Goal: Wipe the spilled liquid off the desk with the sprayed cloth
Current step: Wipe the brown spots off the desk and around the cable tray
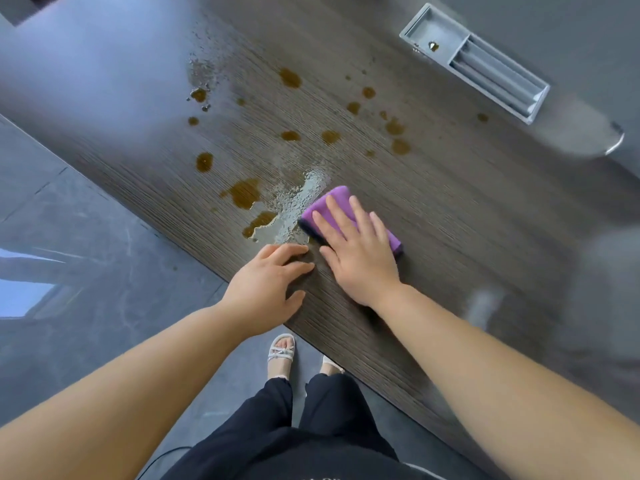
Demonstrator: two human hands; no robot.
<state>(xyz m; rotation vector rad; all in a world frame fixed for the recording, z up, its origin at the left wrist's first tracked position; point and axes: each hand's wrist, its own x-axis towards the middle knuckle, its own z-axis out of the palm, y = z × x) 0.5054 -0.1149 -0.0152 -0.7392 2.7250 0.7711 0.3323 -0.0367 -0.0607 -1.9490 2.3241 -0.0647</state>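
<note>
Hands flat: right on purple cloth, left on desk.

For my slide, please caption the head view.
Right hand presses purple cloth beside brown spills on desk.

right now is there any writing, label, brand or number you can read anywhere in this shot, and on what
None can be read.
Dark top, bottom edge: a few pale marks, cut off by the frame, unreadable.
Purple cloth, desk, grey tray: no print visible.
</note>
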